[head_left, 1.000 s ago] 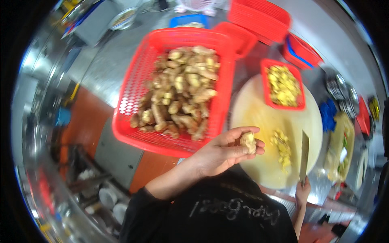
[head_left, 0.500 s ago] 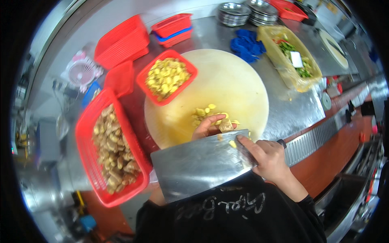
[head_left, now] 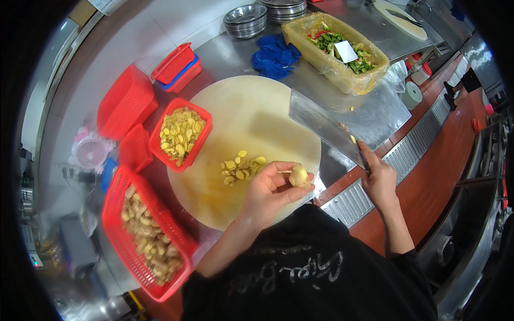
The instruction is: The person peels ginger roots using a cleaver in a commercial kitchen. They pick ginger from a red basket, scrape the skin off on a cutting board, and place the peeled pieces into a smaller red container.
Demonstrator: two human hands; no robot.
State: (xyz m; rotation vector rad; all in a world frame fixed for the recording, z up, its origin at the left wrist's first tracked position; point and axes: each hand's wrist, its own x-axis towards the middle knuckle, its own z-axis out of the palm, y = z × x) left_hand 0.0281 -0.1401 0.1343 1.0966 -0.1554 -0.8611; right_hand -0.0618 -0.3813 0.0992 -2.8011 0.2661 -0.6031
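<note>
My left hand (head_left: 262, 197) pinches a cut piece of ginger (head_left: 299, 176) between thumb and fingers, above the near edge of the round chopping board (head_left: 238, 115). My right hand (head_left: 380, 181) grips a wide cleaver (head_left: 325, 128) by its handle, off to the right. The blade points away and leftward over the board's right edge, with small yellow bits stuck to it. A loose pile of ginger slices (head_left: 235, 170) lies on the board, left of my left hand. At the board's left edge sits a small red basket (head_left: 206, 131) filled with ginger slices.
A large red basket (head_left: 174, 227) of whole ginger stands at the left, near stacked red baskets (head_left: 126, 101) and a pink fan (head_left: 91, 152). Behind the board are a blue cloth (head_left: 276, 56), stacked metal plates (head_left: 245, 22) and a lined tub (head_left: 334, 64) of cut vegetables.
The cleaver has swung from lying across my front to the right, its blade now pointing away. My left hand has come nearer, showing the ginger piece. The whole view has shifted.
</note>
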